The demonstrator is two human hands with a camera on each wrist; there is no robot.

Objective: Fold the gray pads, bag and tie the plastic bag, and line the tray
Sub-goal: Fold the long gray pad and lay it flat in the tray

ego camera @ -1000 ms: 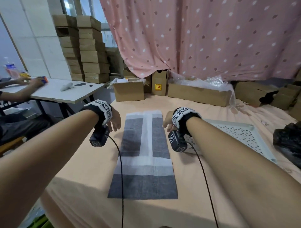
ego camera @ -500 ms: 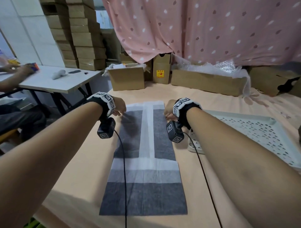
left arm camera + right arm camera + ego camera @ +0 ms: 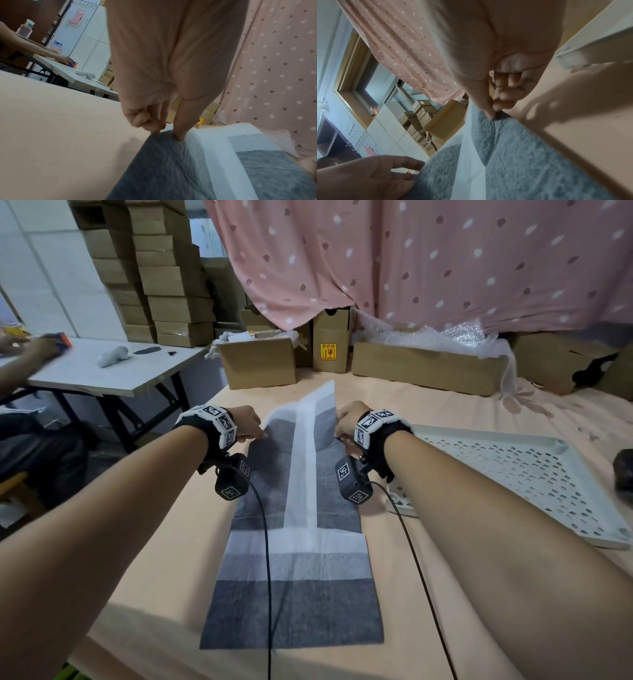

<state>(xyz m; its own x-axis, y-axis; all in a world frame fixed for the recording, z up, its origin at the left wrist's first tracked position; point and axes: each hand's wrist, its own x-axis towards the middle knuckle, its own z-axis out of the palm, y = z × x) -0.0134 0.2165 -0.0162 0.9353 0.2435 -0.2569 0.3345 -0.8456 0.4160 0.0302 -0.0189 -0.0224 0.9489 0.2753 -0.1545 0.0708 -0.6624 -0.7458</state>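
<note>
A long gray pad point(image 3: 301, 546) with white borders lies lengthwise on the peach-covered table point(image 3: 144, 577). Its far end is lifted off the cloth and stands up. My left hand point(image 3: 251, 428) pinches the pad's left edge near that end; in the left wrist view the left hand point(image 3: 164, 128) has thumb and fingers closed on the gray pad point(image 3: 180, 169). My right hand point(image 3: 346, 422) pinches the right edge, and the right wrist view shows the right hand point(image 3: 494, 112) gripping the gray pad point(image 3: 513, 155). A white perforated tray point(image 3: 534, 474) lies to the right.
Cardboard boxes point(image 3: 257, 361) and a long box with bubble wrap point(image 3: 428, 361) line the table's far edge under a pink curtain point(image 3: 428, 258). A dark bag point(image 3: 623, 470) sits at the far right. Another person's arm point(image 3: 20, 350) works at a white side table point(image 3: 113, 368).
Both hands closed on the pad's side edges near its far end and lifted that end off the table; it lay flat one second ago.
</note>
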